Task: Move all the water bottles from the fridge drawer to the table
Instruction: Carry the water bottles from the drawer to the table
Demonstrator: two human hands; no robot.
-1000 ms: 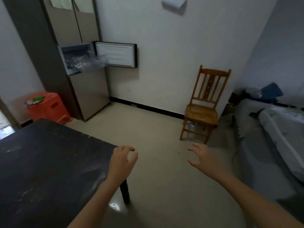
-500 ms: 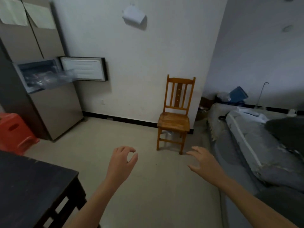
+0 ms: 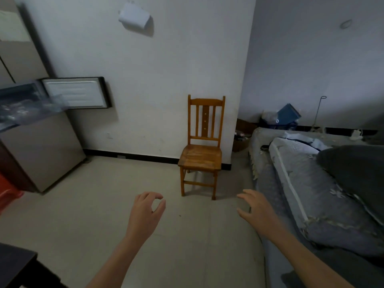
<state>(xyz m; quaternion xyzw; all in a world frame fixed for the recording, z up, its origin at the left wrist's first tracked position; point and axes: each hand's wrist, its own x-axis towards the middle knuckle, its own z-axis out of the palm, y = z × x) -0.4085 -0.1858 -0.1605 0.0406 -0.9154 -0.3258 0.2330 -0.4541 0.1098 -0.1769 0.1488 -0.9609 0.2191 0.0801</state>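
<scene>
A home room: fridge, wooden chair, bed.

A small orange-brown wooden chair with a slatted back stands straight ahead of me on the pale tiled floor, its back against the white plaster wall. A black skirting strip runs along the foot of that wall. High up hangs a white rounded fixture, perhaps a paper roll; it is too blurred to say. To my right lies a grey patterned bed cover with a pale folded quilt edged in white on it, and a dark grey pillow lies against the quilt. In the corner beyond, a tilted blue box sits near a thin wire rod. At my far left shows a red plastic stool.
</scene>
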